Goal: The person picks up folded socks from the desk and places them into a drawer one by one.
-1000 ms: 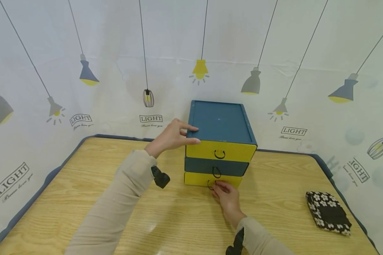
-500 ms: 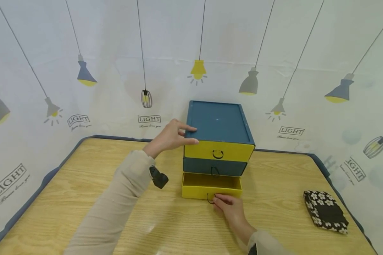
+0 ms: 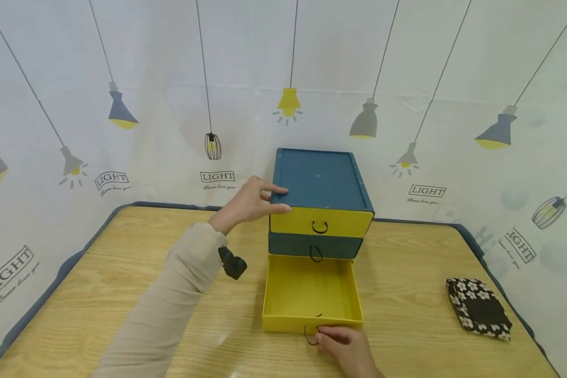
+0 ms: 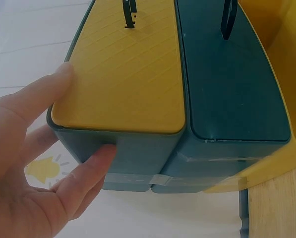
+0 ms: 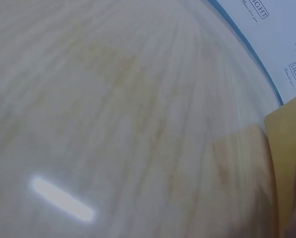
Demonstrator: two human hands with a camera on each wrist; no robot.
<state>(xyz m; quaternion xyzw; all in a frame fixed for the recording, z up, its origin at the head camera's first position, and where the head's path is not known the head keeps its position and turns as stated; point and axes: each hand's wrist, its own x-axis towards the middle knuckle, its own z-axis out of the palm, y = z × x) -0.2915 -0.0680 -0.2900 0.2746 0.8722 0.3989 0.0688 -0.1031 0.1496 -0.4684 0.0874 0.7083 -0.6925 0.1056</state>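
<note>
A three-tier drawer box with a blue top (image 3: 318, 178) stands at the back middle of the table in the head view. Its upper drawer front (image 4: 123, 74) is yellow, the middle one (image 4: 232, 84) dark teal. The yellow bottom drawer (image 3: 307, 289) is pulled far out, its inside bare apart from a bit of black cord near the front wall. My left hand (image 3: 252, 202) holds the top left front corner of the box, thumb on the yellow front, fingers at the top and side. My right hand (image 3: 349, 349) pinches the black loop handle (image 3: 310, 336) of the bottom drawer.
A folded black-and-white flowered cloth item (image 3: 479, 310) lies at the right of the wooden table (image 3: 406, 294). A white curtain-like backdrop (image 3: 170, 126) printed with lamps surrounds the table's back and sides, close behind the box.
The bottom drawer has slid out toward me, from shut to far open, with my right hand pulling on its loop. My left hand has stayed on the box corner.
</note>
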